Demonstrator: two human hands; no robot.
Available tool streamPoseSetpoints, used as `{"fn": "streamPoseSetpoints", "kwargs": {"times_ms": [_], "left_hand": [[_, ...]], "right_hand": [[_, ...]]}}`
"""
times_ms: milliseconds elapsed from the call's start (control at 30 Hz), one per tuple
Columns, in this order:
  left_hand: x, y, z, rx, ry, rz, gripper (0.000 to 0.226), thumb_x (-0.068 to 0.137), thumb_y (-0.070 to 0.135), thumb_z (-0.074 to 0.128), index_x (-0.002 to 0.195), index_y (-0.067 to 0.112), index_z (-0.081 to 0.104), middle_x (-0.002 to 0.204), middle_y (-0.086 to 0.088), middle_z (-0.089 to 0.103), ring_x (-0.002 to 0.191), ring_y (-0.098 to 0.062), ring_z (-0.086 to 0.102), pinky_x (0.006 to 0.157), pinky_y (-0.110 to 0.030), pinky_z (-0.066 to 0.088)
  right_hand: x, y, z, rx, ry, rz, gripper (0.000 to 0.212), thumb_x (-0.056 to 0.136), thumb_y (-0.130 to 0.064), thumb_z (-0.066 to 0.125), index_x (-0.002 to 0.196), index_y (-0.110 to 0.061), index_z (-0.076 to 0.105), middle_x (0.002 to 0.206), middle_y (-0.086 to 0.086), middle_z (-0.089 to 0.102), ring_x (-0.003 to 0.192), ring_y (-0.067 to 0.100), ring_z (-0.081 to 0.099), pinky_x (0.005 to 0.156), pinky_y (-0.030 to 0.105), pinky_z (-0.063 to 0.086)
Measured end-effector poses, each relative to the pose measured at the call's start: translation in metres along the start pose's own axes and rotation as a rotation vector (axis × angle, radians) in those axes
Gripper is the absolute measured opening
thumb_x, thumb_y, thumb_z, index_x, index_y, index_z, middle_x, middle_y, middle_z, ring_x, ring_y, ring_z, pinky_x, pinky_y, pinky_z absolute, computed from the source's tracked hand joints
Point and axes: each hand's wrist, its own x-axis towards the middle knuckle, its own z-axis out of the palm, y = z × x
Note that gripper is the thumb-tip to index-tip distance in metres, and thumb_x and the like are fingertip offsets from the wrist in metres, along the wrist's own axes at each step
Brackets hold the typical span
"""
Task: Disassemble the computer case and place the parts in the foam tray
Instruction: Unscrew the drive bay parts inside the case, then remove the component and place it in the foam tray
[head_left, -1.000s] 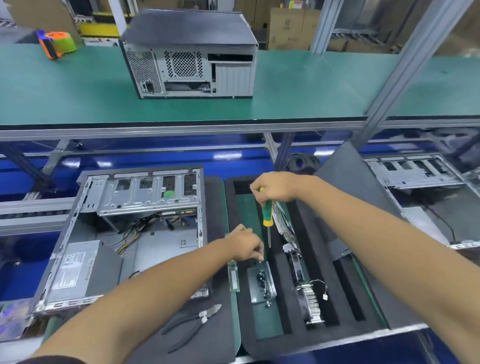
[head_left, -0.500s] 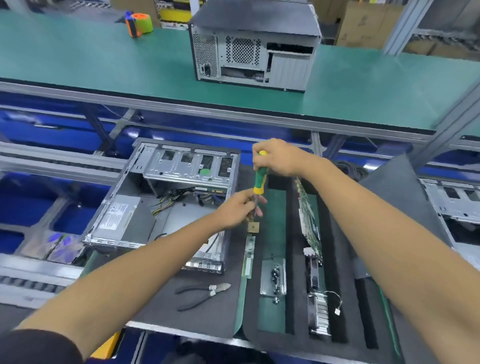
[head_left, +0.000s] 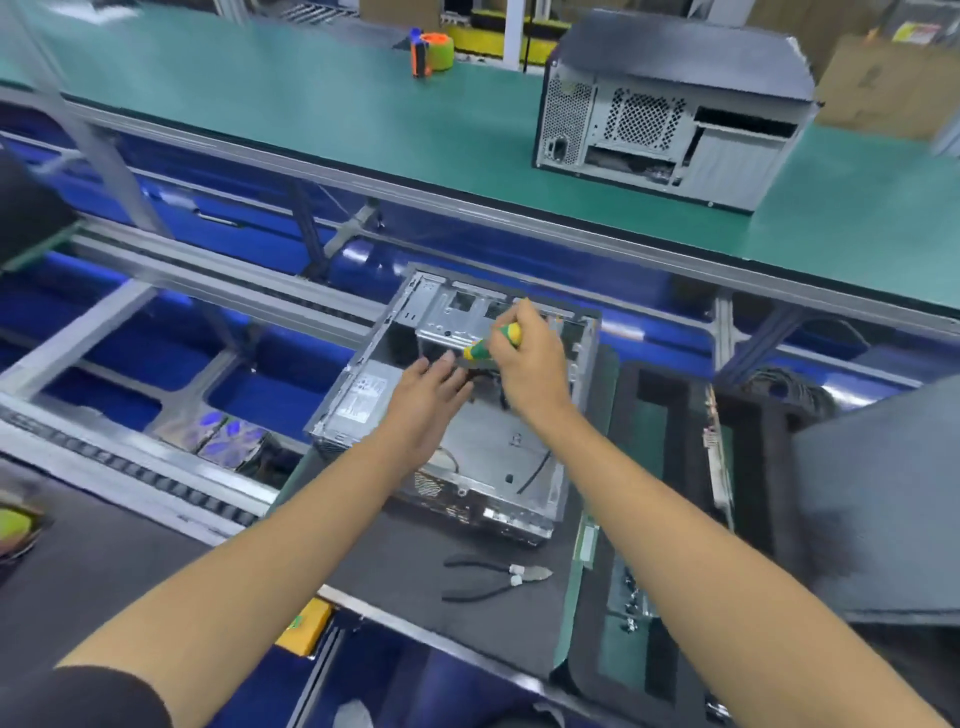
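An open silver computer case (head_left: 498, 467) lies on a dark mat, with its power supply (head_left: 358, 397) at the left end. My right hand (head_left: 530, 364) grips a green and yellow screwdriver (head_left: 493, 343) over the case's drive cage, tip pointing down-left. My left hand (head_left: 426, 395) hovers just left of the tip with fingers spread and holds nothing. The black foam tray (head_left: 753, 467) sits to the right of the case, with a circuit board standing in a slot and small parts in a green-lined recess.
Black-handled pliers (head_left: 493, 577) lie on the mat in front of the case. A closed computer case (head_left: 675, 109) and an orange tape dispenser (head_left: 431, 52) stand on the green bench behind. A grey side panel (head_left: 883, 493) leans at the right. Blue conveyor bays lie to the left.
Both hands moved from over the foam tray leftward to above the open case. The small piece my left hand held near the screwdriver tip is gone from it. My view swung left.
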Motion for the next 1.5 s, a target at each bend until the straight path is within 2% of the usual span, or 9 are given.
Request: {"fn": "streamPoseSetpoints", "kwargs": {"times_ms": [200, 367, 600, 700, 800, 967, 1100, 1267, 1500], "left_hand": [[-0.010, 0.044, -0.022, 0.012, -0.072, -0.070, 0.034, 0.110, 0.017, 0.043, 0.131, -0.005, 0.058, 0.116, -0.020, 0.065, 0.100, -0.024, 0.066, 0.087, -0.032, 0.056], [-0.008, 0.065, -0.057, 0.059, -0.003, -0.096, 0.022, 0.108, 0.018, 0.049, 0.126, 0.010, 0.059, 0.114, -0.005, 0.074, 0.095, -0.020, 0.074, 0.078, -0.032, 0.062], [0.002, 0.085, -0.130, 0.645, 0.042, 0.106, 0.020, 0.094, 0.030, 0.054, 0.114, 0.031, 0.052, 0.107, 0.000, 0.074, 0.063, -0.012, 0.065, 0.049, -0.031, 0.049], [0.004, 0.079, -0.153, 0.970, -0.076, 0.177, 0.022, 0.103, 0.026, 0.050, 0.125, 0.029, 0.049, 0.114, -0.007, 0.063, 0.064, -0.011, 0.060, 0.052, -0.034, 0.049], [0.008, 0.074, -0.159, 1.309, -0.142, 0.274, 0.035, 0.102, 0.025, 0.057, 0.137, 0.027, 0.052, 0.119, -0.006, 0.052, 0.084, -0.019, 0.059, 0.074, -0.041, 0.055], [0.015, 0.072, -0.134, 1.590, -0.019, 0.447, 0.040, 0.097, 0.034, 0.062, 0.136, 0.038, 0.052, 0.121, 0.006, 0.055, 0.102, -0.020, 0.062, 0.079, -0.042, 0.053], [0.025, 0.070, -0.115, 1.637, 0.024, 0.467, 0.036, 0.097, 0.034, 0.063, 0.133, 0.036, 0.058, 0.121, 0.005, 0.059, 0.106, -0.022, 0.063, 0.076, -0.040, 0.054], [0.031, 0.058, -0.104, 1.808, 0.049, 0.487, 0.029, 0.097, 0.037, 0.065, 0.125, 0.032, 0.057, 0.116, -0.001, 0.053, 0.113, -0.023, 0.044, 0.064, -0.034, 0.045], [0.037, 0.058, -0.103, 1.921, 0.081, 0.454, 0.043, 0.093, 0.043, 0.063, 0.131, 0.029, 0.049, 0.116, -0.005, 0.051, 0.103, -0.025, 0.052, 0.068, -0.035, 0.041]], "right_hand": [[-0.043, -0.009, 0.088, 0.085, 0.041, -0.063, 0.021, 0.079, -0.029, 0.060, 0.095, -0.028, 0.047, 0.091, -0.008, 0.053, 0.082, 0.008, 0.050, 0.069, 0.026, 0.040], [-0.056, 0.001, 0.121, -0.128, -0.168, -0.187, 0.041, 0.076, -0.043, 0.059, 0.113, -0.033, 0.045, 0.105, -0.013, 0.050, 0.098, 0.013, 0.051, 0.078, 0.033, 0.039], [-0.068, 0.028, 0.148, -0.462, -0.414, -0.066, 0.056, 0.091, -0.041, 0.053, 0.144, -0.026, 0.044, 0.141, 0.002, 0.038, 0.126, 0.023, 0.041, 0.103, 0.048, 0.042], [-0.069, 0.032, 0.154, -0.468, -0.496, 0.005, 0.052, 0.091, -0.041, 0.052, 0.140, -0.030, 0.044, 0.146, -0.003, 0.030, 0.116, 0.026, 0.054, 0.094, 0.045, 0.048], [-0.063, 0.030, 0.149, -0.166, -0.313, 0.156, 0.044, 0.088, -0.040, 0.048, 0.129, -0.025, 0.048, 0.132, -0.001, 0.037, 0.114, 0.019, 0.051, 0.094, 0.037, 0.043], [-0.019, 0.042, 0.109, 0.316, 0.411, 0.825, 0.015, 0.092, -0.021, 0.062, 0.095, -0.014, 0.049, 0.126, 0.019, 0.051, 0.090, 0.021, 0.047, 0.072, 0.035, 0.033], [-0.003, 0.064, 0.071, 0.596, 0.448, 1.040, 0.053, 0.094, -0.032, 0.059, 0.138, -0.006, 0.045, 0.114, 0.009, 0.055, 0.103, 0.025, 0.052, 0.093, 0.041, 0.045], [0.015, 0.083, 0.054, 0.877, 0.474, 1.014, 0.055, 0.104, -0.028, 0.050, 0.153, -0.008, 0.037, 0.157, 0.015, 0.038, 0.141, 0.025, 0.045, 0.114, 0.032, 0.039], [0.026, 0.101, 0.055, 0.942, 0.532, 1.097, 0.022, 0.103, -0.016, 0.050, 0.120, -0.004, 0.056, 0.131, 0.016, 0.062, 0.117, 0.025, 0.065, 0.109, 0.038, 0.048]]}}
